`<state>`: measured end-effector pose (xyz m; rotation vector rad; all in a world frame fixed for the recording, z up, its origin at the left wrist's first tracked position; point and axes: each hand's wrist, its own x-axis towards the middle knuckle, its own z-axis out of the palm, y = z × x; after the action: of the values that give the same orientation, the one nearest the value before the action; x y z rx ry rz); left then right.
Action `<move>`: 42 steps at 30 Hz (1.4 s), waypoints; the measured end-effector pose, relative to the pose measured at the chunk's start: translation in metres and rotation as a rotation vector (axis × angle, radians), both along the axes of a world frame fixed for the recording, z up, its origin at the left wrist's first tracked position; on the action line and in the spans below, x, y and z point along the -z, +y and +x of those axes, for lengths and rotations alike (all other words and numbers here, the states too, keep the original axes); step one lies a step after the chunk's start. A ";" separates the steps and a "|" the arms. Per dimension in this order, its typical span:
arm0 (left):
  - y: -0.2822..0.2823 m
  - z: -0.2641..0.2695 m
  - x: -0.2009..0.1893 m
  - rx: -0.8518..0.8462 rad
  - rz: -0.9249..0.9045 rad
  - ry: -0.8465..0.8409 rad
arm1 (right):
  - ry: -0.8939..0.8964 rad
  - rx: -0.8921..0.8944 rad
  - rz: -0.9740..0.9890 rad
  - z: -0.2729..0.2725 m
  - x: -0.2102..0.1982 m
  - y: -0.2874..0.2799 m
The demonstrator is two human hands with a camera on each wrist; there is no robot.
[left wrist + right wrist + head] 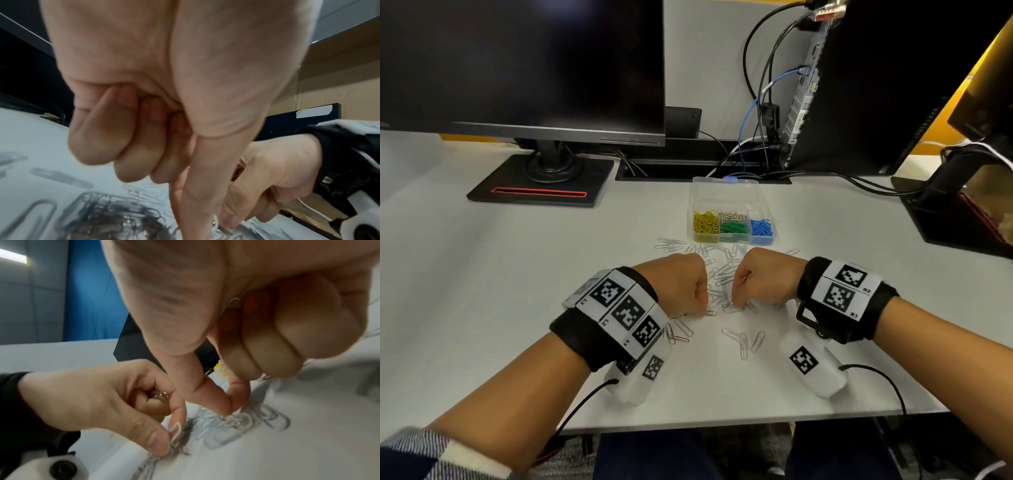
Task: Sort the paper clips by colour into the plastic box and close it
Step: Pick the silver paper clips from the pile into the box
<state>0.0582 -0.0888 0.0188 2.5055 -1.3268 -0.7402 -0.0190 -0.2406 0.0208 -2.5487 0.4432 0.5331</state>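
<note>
Table point(482, 274): we see a white desk top carrying everything; the near edge runs just under our wrists, presumably so the forearms can brace while picking small wire.

Plastic box point(726, 192): clear, lid open and tipped back toward the far edge, set right of centre. We judge it sits just beyond the loose pile so each drop is a short reach.

Box contents: yellow clips point(705, 222) fill the left compartment, green clips point(732, 228) the middle front, silver ones behind the green, blue clips point(762, 228) the right. Only silver seems left outside.

Loose silver clips point(726, 270): scattered between the box and the near edge, thickest between our hands, a few strays point(743, 342) nearer us.

Left hand point(681, 287): knuckles up, outer fingers folded into the palm on a few gathered clips, thumb and forefinger pinching one more clip point(174, 431) off the table. Banking clips in the palm likely saves trips.

Right hand point(763, 281): same posture; thumb and forefinger tips pressed together on a silver clip point(226, 416) in the pile, and a bit of wire point(235, 302) shows inside the folded fingers.

Hidden: both pinches are covered by knuckles in the head view; how many clips each palm holds we cannot tell. The table under the left wrist camera is blurred. The box latch is too small to read.
</note>
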 end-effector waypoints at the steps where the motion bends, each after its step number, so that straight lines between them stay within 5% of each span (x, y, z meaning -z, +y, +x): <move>1: 0.000 0.001 -0.002 0.010 0.000 0.005 | -0.007 -0.001 -0.002 0.000 0.000 -0.001; 8: 0.002 0.003 -0.009 0.031 0.004 0.064 | -0.127 0.105 0.098 -0.015 -0.007 -0.008; 13: 0.005 0.003 -0.013 0.025 -0.037 -0.064 | -0.154 0.509 1.082 -0.042 0.000 -0.022; 18: 0.003 -0.008 -0.012 0.087 0.048 -0.091 | 0.026 0.547 1.800 -0.064 0.016 -0.033; 31: 0.000 -0.012 -0.005 0.117 0.066 -0.128 | 0.017 0.604 1.984 -0.062 0.035 -0.024; 37: -0.004 -0.007 -0.017 -0.068 -0.225 0.212 | -0.048 0.541 2.015 -0.061 0.032 -0.017; 42: -0.007 -0.004 -0.021 -0.393 -0.599 1.094 | -0.083 0.520 2.032 -0.061 0.030 -0.011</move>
<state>0.0538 -0.0962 0.0401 1.3929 -0.5071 -1.1319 -0.0799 -0.2519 -0.0088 -0.4661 0.2214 0.3022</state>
